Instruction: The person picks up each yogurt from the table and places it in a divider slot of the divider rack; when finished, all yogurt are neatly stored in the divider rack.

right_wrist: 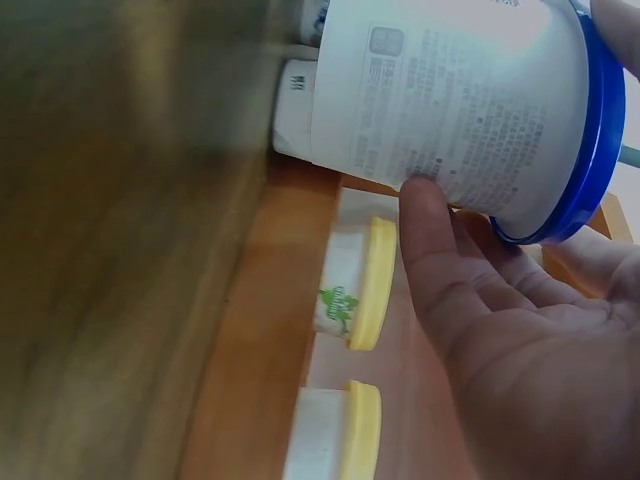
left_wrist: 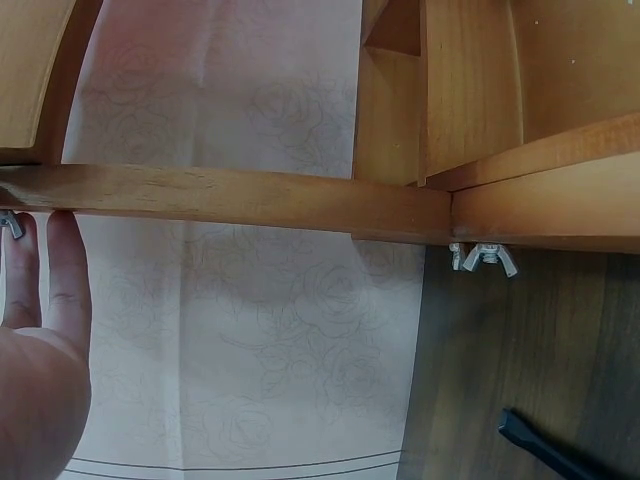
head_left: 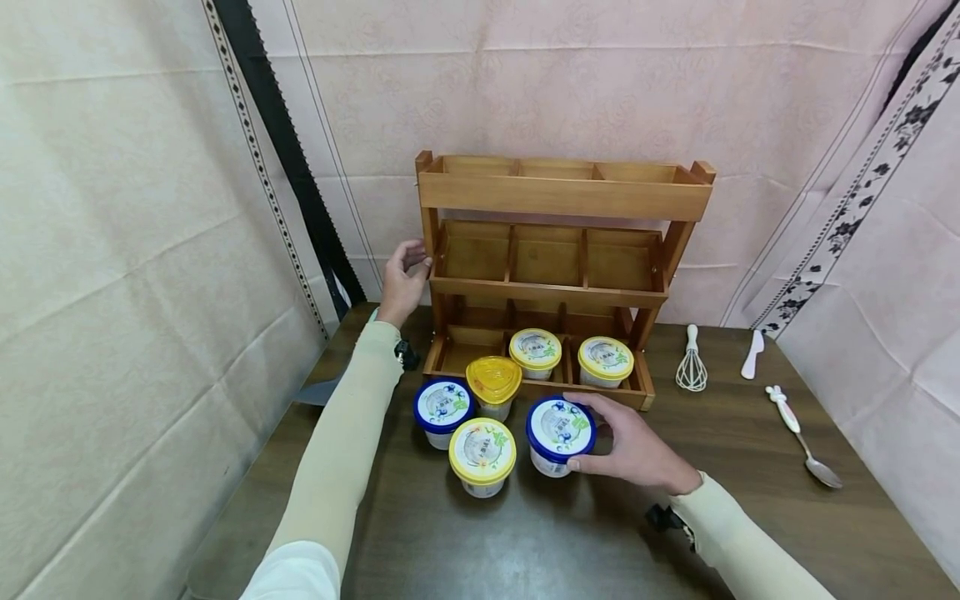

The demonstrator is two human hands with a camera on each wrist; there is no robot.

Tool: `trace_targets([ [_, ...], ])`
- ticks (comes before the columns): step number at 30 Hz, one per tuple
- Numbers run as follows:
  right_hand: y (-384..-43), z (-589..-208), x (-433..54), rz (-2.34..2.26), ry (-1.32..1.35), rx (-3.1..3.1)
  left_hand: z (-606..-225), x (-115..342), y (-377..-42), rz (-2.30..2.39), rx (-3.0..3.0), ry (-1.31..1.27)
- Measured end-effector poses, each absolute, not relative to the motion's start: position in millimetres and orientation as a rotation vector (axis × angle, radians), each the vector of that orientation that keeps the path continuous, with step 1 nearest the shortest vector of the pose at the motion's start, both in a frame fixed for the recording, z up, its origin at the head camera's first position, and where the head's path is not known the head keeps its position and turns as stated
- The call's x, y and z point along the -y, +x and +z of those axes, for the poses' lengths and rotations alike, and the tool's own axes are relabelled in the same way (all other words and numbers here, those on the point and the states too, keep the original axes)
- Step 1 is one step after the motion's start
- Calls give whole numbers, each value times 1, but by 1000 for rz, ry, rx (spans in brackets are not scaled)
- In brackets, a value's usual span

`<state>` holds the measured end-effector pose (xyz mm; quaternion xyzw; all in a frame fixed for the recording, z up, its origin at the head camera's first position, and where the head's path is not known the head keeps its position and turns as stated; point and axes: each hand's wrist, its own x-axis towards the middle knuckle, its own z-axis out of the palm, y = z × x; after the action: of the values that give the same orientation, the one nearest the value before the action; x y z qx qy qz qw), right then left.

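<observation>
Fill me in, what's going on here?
A person's right hand grips a blue-lidded tub in front of a wooden rack, while the left hand touches the rack's left side. Two yellow-lidded tubs sit in the middle and right compartments of the bottom tier. Three more tubs stand in front of the rack, one with a blue lid, two with yellow.

Illegible print on tubs point(right_wrist: 440, 110).
</observation>
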<state>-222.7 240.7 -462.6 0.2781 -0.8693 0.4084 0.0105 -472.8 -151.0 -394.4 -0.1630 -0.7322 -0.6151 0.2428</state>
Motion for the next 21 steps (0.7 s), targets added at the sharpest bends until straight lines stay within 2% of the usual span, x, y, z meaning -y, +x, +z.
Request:
trace_targets([
  [21,-255,-415,-216,1236,841,2625,-398,155,-477,-1660,2005,-460],
])
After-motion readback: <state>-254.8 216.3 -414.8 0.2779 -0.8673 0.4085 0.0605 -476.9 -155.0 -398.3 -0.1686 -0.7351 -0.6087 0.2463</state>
